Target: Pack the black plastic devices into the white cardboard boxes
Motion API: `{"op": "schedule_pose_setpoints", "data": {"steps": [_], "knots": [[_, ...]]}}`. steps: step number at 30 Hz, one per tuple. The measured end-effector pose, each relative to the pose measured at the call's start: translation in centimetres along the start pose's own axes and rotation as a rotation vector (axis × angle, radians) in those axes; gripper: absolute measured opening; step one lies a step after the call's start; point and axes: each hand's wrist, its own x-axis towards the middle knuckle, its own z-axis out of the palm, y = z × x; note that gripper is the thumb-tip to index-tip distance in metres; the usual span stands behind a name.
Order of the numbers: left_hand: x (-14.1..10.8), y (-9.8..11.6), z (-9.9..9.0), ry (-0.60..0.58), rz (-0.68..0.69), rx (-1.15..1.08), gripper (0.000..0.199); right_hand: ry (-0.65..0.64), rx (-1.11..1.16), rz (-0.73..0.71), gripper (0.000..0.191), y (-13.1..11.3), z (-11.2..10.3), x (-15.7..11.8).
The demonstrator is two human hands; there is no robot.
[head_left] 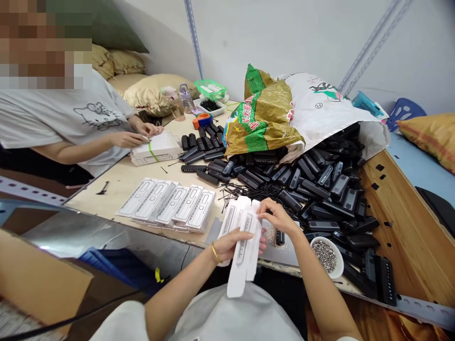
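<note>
A long white printed cardboard box [241,265] with extended end flaps is held upright in front of my body. My left hand [229,244] wraps around it from the left, thumb on the printed face and fingertips showing at the far side. At its upper right edge, my right hand [277,217] pinches the card between thumb and fingers. Just behind it lies another white printed box [229,220] on the table. Below my right hand, a black plastic piece [280,237] rests on a grey mat [289,253], partly hidden by my forearm.
Stacked printed boxes [167,203] lie to the left. Black plastic cases [313,184] pile up at right, below a gold-green sack [270,113]. A white bowl [339,270] holds small metal parts. Across the left corner, a co-worker's hands [130,138] touch a banded bundle [159,149].
</note>
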Motion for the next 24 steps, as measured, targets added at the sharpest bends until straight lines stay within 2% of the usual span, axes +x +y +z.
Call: {"op": "schedule_pose_setpoints", "data": {"steps": [1,3,5,8,10,13,15,16,20,22,24], "knots": [[0.3,-0.6,0.5,-0.08,-0.033,-0.077,0.04,-0.005,0.12,-0.004,0.034,0.0,-0.4,-0.6],[1.0,-1.6,1.2,-0.108,-0.023,-0.155,0.045,0.054,0.31,0.012,0.041,0.2,-0.7,-1.7],[1.7,-2.1,1.5,-0.054,0.024,-0.172,0.051,0.248,0.383,0.055,0.039,0.4,0.0,-2.5],[2.5,-2.1,1.9,0.068,0.147,-0.134,0.067,0.548,0.334,0.169,0.028,0.3,2.2,-3.4],[2.9,-2.0,2.2,0.173,0.256,-0.073,0.07,0.592,0.315,0.217,0.027,0.2,4.0,-4.1],[3.3,-2.5,2.7,0.255,0.344,0.058,0.054,0.588,0.335,0.261,0.026,0.4,5.9,-5.1],[3.6,-3.2,2.9,0.239,0.306,0.12,0.048,0.642,0.335,0.303,0.035,0.8,6.4,-5.5],[3.7,-3.6,3.0,0.232,0.277,0.127,0.053,0.67,0.343,0.32,0.037,0.9,6.4,-5.7],[4.3,-4.4,3.0,0.273,0.121,0.032,0.093,0.769,0.475,0.308,0.025,1.0,6.1,-6.0],[4.6,-4.5,2.9,0.285,0.001,0.001,0.104,0.746,0.572,0.335,0.029,0.9,5.9,-6.1],[4.8,-4.7,2.8,0.294,-0.016,0.07,0.106,0.694,0.676,0.408,0.028,0.8,5.6,-6.1]]}}
